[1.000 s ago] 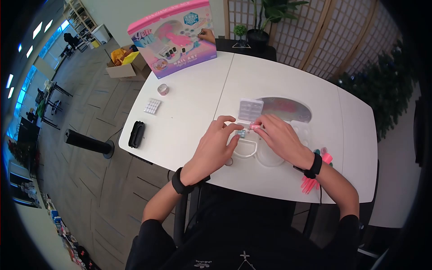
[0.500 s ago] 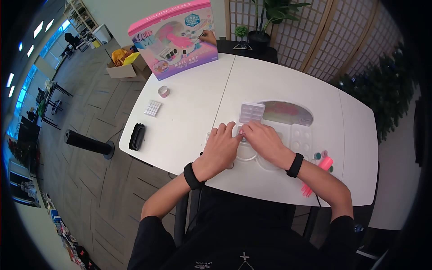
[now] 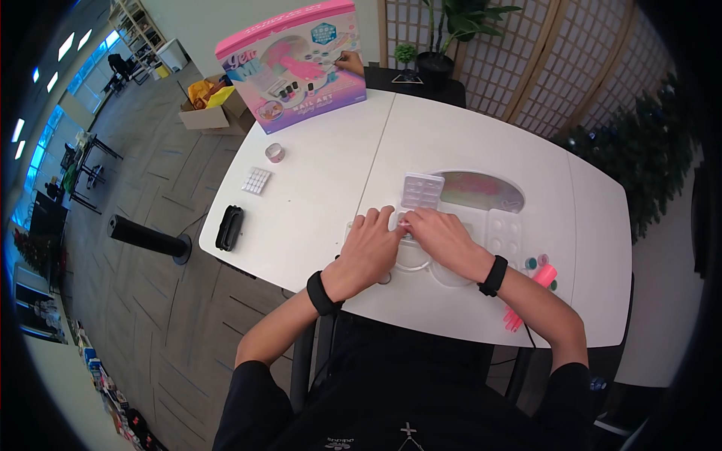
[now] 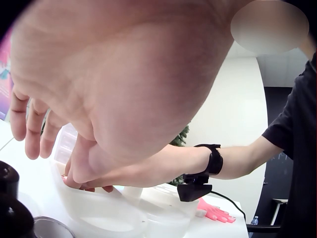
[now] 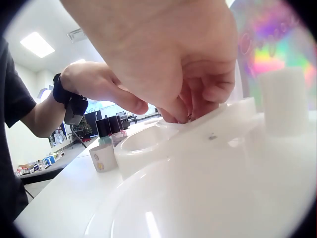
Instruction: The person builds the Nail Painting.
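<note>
Low over the white moulded tray [image 3: 453, 276], the right hand [image 3: 449, 239] pinches a small pink piece [image 3: 404, 224] with its thumb and fingers. The left hand [image 3: 367, 254] is beside it, thumb reaching toward the piece; whether it touches is hidden. In the left wrist view the left hand's fingers [image 4: 35, 129] hang loosely extended. The right wrist view has the right hand [image 5: 183, 64] with bent fingertips down at the tray's raised edge [image 5: 218, 121]. Behind the hands a lidded white compartment panel [image 3: 423, 191] stands up near the shiny oval mirror [image 3: 481, 192].
A pink boxed set [image 3: 301, 68] stands at the back left. Down the left side are a round tub [image 3: 275, 152], a white sheet of pads [image 3: 256, 180] and a black case [image 3: 229, 228]. Pink plastic fingers [image 3: 514, 319] and small pots [image 3: 531, 263] lie right. Dark-capped bottles [image 5: 104, 128] stand beyond the tray.
Since a second ago both hands have moved slightly left and closer together, with the pink piece carried left by the right hand. Over the last half second they have barely moved.
</note>
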Demonstrator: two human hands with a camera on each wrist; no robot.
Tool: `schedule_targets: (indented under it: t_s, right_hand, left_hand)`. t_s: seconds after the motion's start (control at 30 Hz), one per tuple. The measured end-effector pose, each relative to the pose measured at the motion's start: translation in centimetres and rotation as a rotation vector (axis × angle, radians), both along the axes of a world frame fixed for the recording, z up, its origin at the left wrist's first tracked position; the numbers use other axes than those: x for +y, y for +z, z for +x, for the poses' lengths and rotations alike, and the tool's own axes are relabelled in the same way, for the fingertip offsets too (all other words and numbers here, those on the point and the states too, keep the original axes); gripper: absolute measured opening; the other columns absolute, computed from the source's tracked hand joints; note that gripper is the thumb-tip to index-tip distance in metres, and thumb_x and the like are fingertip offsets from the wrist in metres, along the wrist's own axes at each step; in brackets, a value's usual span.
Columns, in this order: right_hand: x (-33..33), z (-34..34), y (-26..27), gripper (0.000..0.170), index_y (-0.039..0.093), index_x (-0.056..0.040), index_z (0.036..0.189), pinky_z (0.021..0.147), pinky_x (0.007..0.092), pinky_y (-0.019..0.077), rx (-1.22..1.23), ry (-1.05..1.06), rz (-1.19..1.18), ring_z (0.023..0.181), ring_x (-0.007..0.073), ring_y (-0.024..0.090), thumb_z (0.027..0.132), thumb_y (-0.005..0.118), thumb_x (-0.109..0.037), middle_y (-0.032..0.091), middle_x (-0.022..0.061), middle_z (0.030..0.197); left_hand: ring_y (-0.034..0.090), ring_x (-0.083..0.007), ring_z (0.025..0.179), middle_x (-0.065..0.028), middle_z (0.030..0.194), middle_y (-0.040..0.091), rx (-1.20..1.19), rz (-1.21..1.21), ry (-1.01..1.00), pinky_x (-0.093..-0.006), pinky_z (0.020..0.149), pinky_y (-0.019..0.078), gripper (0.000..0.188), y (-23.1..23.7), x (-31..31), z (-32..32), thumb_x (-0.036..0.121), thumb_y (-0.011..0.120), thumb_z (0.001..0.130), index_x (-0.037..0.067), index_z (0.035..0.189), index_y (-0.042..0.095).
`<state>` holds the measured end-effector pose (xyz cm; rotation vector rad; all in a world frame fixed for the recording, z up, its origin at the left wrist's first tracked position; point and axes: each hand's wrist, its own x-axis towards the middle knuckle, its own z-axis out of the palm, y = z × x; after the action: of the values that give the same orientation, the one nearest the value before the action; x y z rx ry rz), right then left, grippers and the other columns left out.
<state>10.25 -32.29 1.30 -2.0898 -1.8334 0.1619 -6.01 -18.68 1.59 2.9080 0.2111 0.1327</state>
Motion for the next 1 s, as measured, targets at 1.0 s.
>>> schedule_targets:
  t_s: [1.0]
  right_hand:
    - [0.2, -0.2, -0.3, 0.016, 0.059, -0.0005, 0.112, 0.066, 0.0467, 0.0619, -0.046, 0.013, -0.016, 0.081, 0.0368, 0.077, 0.097, 0.065, -0.003, 0.074, 0.0184, 0.086]
  left_hand:
    - [0.057, -0.0381, 0.129, -0.0211, 0.151, 0.057, 0.083, -0.047, -0.015, -0.0499, 0.109, 0.0474, 0.05, 0.5, -0.1, 0.0, -0.002, 0.06, 0.093, 0.006, 0.14, 0.073]
